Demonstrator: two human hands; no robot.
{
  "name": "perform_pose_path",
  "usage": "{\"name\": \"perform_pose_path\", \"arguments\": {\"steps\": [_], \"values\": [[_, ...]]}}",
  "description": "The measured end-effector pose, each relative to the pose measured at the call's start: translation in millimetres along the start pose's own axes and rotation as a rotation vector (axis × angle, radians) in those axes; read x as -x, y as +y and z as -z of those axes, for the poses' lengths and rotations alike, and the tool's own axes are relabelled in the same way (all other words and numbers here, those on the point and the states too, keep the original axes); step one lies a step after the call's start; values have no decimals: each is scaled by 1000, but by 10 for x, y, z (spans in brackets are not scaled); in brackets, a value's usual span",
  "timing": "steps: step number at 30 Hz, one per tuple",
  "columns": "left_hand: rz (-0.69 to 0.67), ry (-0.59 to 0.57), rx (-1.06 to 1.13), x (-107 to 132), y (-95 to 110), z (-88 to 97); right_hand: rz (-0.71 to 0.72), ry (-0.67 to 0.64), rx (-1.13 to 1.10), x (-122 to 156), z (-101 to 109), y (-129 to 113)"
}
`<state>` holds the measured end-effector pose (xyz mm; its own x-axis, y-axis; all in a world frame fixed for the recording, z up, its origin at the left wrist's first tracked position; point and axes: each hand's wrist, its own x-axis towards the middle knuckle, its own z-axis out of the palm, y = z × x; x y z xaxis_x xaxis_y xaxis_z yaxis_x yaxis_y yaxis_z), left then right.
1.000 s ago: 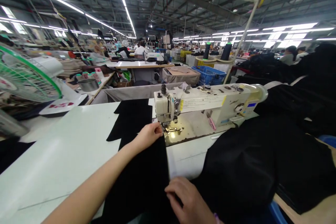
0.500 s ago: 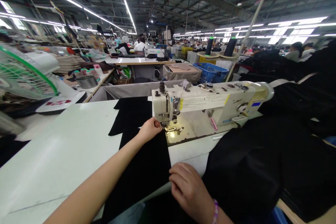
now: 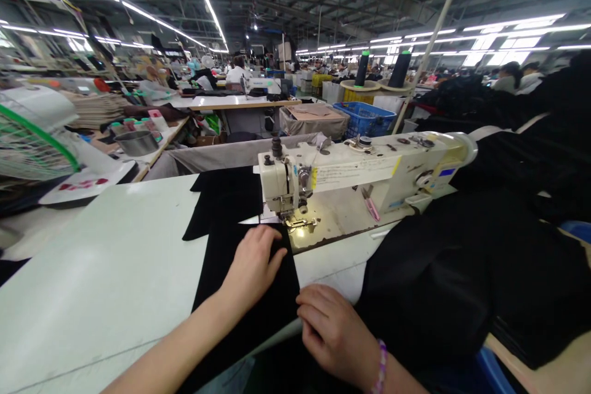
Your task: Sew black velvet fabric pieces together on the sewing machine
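A piece of black fabric (image 3: 217,295) lies on the pale table, its right edge running up to the presser foot of the sewing machine (image 3: 355,166). My left hand (image 3: 256,258) rests on this fabric just in front of the needle area, fingers stretched forward and thumb apart. At the fabric's right edge, near the table's front, my right hand (image 3: 335,332) is closed, its fingertips pinching the edge. More black fabric (image 3: 226,194) lies beyond the left hand, left of the machine head.
Pink-handled thread snips (image 3: 370,206) lie on the machine bed. A big heap of black fabric (image 3: 462,271) fills the right side. At left stands a fan (image 3: 41,135) with a green rim, near a metal pot (image 3: 137,143). Two dark thread cones (image 3: 362,71) stand behind the machine.
My left hand has moved back from the presser foot toward me, opening from a pinch to lie on the fabric. My right hand stays at the edge. The view has shifted slightly.
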<state>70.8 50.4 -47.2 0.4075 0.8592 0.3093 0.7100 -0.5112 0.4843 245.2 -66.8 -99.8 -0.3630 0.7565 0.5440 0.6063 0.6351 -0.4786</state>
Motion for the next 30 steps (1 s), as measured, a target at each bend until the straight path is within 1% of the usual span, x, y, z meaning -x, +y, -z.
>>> {"name": "perform_pose_path", "arguments": {"steps": [2,3,4,5,6,8,11,16,20,24,30], "values": [[-253,-237,58,368,125,47,-11,-13,-9,-19,14,1],[-343,-270,62,516,154,63,-18,-18,-13,-33,21,3],[-429,-281,52,625,160,72,-24,-19,-15,-52,26,8],[-495,-255,28,693,145,76,-30,-20,-16,-76,30,17],[-549,-215,-4,719,113,76,-36,-22,-18,-105,32,29],[-619,-171,-57,674,23,70,-46,-17,-15,-175,30,69],[-635,-166,-94,499,-103,63,-68,-9,40,-295,12,161],[-637,-161,-105,254,-257,33,-110,-5,182,-503,-23,330],[-628,-138,-61,82,-377,-3,-148,-66,266,-695,-17,415],[-578,-167,-60,-99,-449,13,-175,-109,315,-883,-10,492],[-541,-182,-94,-360,-527,57,-220,-116,328,-1086,-61,620]]}}
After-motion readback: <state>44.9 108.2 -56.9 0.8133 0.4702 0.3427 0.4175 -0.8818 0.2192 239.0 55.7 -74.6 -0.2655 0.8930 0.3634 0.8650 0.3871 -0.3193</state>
